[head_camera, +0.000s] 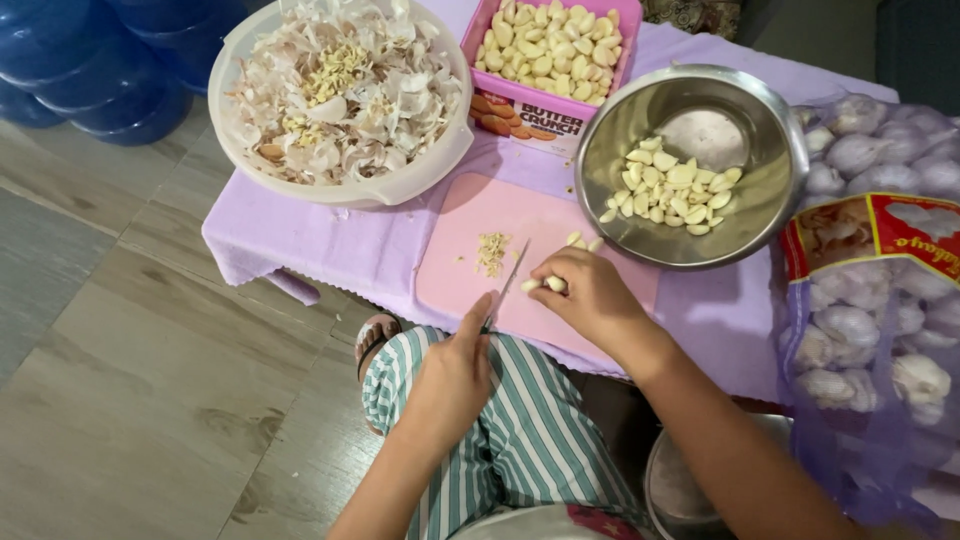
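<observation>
Tight worktop — room only at the near edge

The pink cutting board (470, 215) has bare space left of the knife (508, 282); 3 containers hem its far side — white bowl of skins (340, 185), pink box of cloves (552, 110), steel bowl (790, 150) — and the mesh garlic sack (880, 330) blocks the right.
</observation>
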